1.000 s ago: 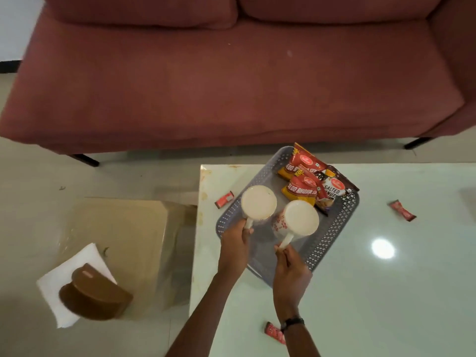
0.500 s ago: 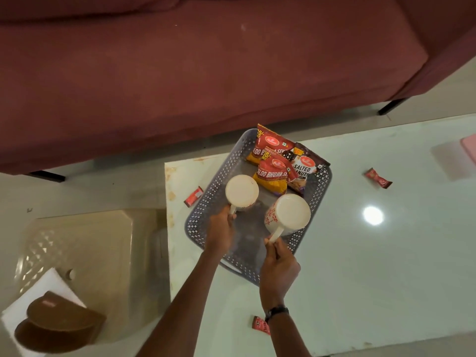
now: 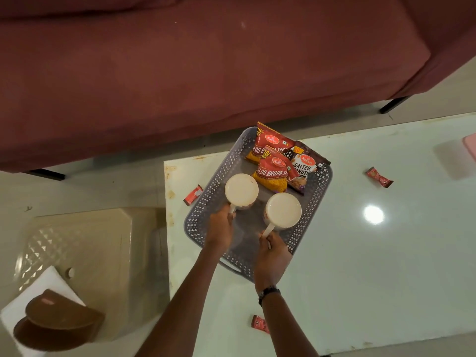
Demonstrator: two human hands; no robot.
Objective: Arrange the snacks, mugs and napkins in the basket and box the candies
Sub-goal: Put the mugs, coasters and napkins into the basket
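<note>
Snack packets (image 3: pixel 273 173) read "Haldiram's", "ALOO BHUJIA SEV", "SALTED PEANUTS".

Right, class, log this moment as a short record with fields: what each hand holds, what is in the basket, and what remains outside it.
left hand: grips the handle of the left mug
right hand: grips the handle of the right mug
basket: grey, on the table, holding both mugs and the snack packets
candies: three on the table, outside the basket
napkins: on the side stool, under a brown holder
</note>
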